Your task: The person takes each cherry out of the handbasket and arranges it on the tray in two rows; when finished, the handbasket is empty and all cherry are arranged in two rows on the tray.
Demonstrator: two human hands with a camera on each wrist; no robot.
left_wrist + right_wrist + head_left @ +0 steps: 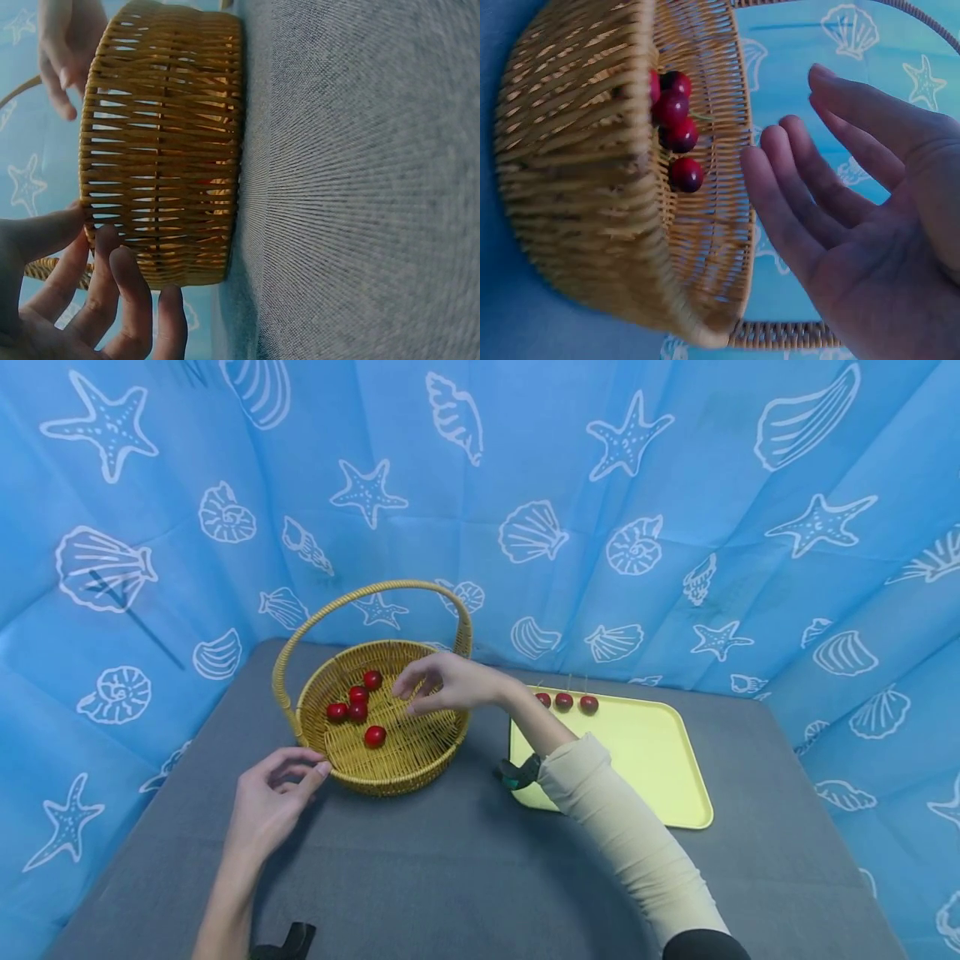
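A round woven basket (pixel 390 783) with a tall arched handle stands on the table, and several red cherries (pixel 375 737) lie inside it. My left hand (pixel 272 797) pinches the basket's near left rim; in the left wrist view its thumb (pixel 49 232) is at the rim and the fingers lie along the outer wall. Over the basket's right side hovers my right hand (pixel 453 683), holding nothing. Its fingers (pixel 780 202) are loosely bent and spread apart in the right wrist view, above the cherries.
To the right of the basket lies a yellow tray (pixel 645 760), partly hidden by my right forearm. Three stemmed cherries (pixel 588 704) sit along its far edge. A grey cloth (pixel 450 877) covers the table, and a blue curtain (pixel 465 510) with shell prints hangs behind.
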